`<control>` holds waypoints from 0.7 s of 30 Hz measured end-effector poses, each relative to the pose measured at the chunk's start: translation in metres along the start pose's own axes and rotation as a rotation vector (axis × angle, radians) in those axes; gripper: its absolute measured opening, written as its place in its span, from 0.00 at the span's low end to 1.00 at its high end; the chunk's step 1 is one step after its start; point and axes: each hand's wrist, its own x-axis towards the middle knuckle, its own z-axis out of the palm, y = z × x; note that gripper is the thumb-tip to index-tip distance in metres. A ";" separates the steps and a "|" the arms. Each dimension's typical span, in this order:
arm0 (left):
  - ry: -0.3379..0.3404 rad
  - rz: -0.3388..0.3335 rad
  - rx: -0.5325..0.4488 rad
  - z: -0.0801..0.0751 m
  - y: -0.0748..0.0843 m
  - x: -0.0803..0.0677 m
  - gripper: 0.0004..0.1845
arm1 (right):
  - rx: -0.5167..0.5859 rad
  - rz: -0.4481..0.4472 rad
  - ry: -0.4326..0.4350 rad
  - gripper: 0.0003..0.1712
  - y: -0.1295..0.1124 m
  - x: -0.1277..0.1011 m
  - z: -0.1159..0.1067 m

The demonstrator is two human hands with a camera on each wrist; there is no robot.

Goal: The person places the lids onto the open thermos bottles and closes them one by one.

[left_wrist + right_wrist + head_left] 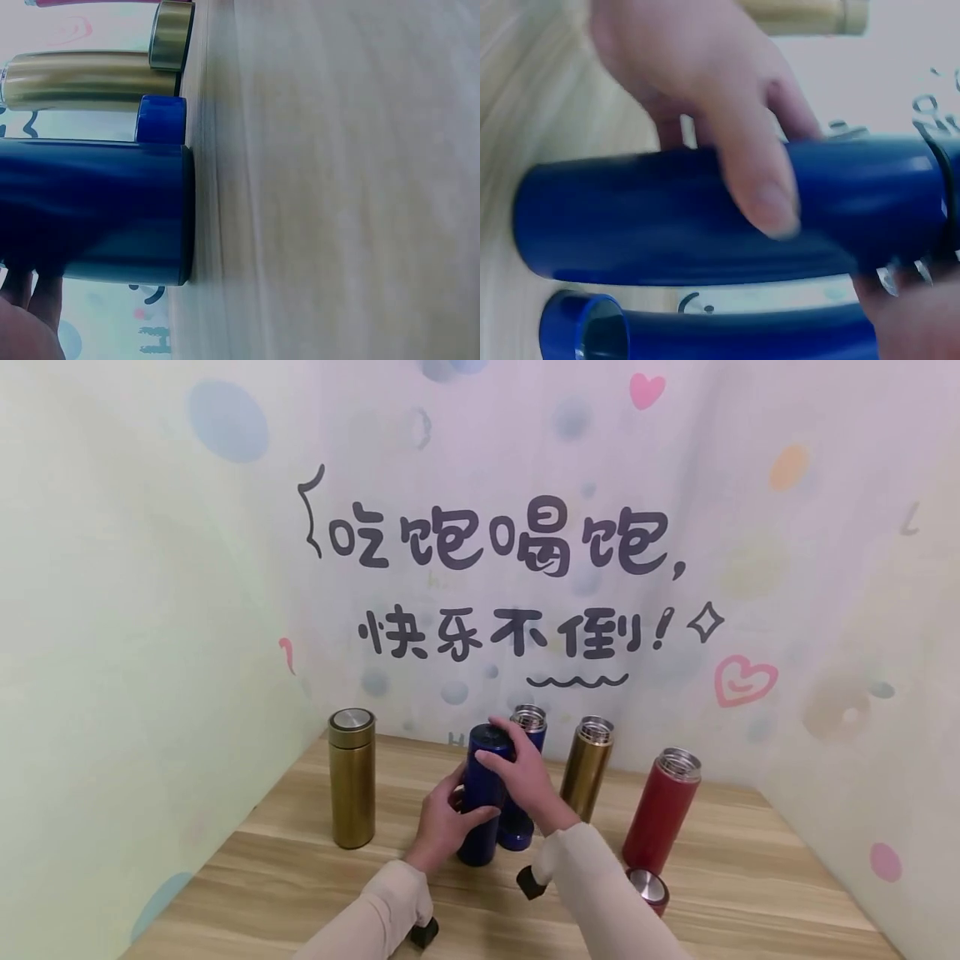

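Nearest, red lid [648,887] on table [750,893], right of blue flask [480,827]. Left hand [444,823] grips flask body; right hand [522,770] clasps its cap. Behind: second blue flask [531,727]; gold flask [352,777] left; red flask [662,810] right.

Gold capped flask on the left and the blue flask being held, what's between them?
Only bare table between the gold flask and blue flask, per the head view.

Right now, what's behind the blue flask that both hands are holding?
Directly behind the capped blue flask stands a second blue flask, its steel mouth uncapped. The right hand and the held flask cover most of its body. What is inside it cannot be seen.
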 end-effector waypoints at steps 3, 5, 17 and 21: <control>-0.007 0.007 -0.029 0.001 0.002 -0.001 0.43 | 0.109 0.076 -0.126 0.31 0.001 0.005 -0.014; -0.007 0.016 -0.046 0.001 0.002 -0.002 0.43 | 0.148 0.116 -0.193 0.31 0.002 0.008 -0.021; -0.014 0.014 -0.026 0.000 -0.002 0.001 0.43 | 0.139 0.068 -0.307 0.35 0.005 0.014 -0.031; -0.013 0.024 -0.029 0.001 -0.002 0.001 0.42 | 0.059 0.070 -0.280 0.36 -0.002 0.011 -0.031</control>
